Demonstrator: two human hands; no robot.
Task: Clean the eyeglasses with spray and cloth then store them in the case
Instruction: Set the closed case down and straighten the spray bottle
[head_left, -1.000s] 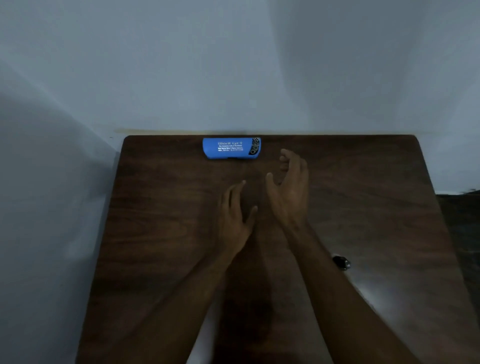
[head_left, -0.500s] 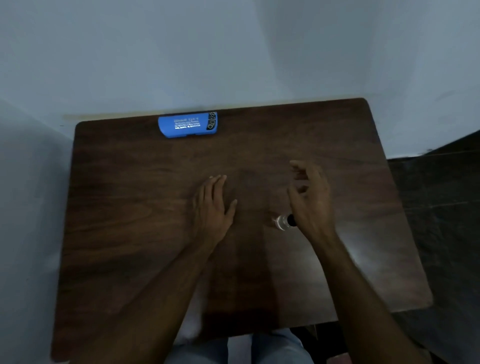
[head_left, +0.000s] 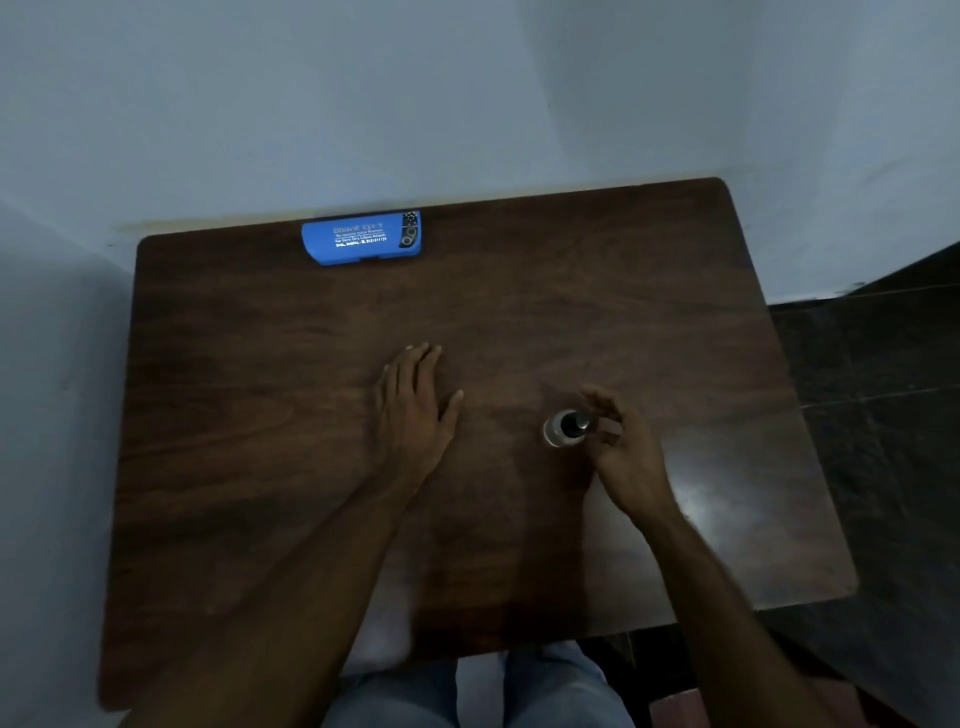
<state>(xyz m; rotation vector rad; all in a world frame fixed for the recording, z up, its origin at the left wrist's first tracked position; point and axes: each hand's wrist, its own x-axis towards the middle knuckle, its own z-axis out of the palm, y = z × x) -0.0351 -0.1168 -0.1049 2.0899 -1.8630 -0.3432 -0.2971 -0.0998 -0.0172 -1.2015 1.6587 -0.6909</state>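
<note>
Spray bottle (head_left: 565, 430) upright on worktop (head_left: 260, 415). Right hand (head_left: 626, 457) just right of bottle, fingers (head_left: 597, 397) curled by its cap; cannot tell if grasping. Left hand (head_left: 415, 410) left of bottle, flat, fingers released. Blue case (head_left: 362, 239) well beyond bottle, leftward, at worktop's far edge.

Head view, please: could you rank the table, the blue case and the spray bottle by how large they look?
1. table, by far the largest
2. blue case
3. spray bottle, seen from above, so its height is hidden
</note>
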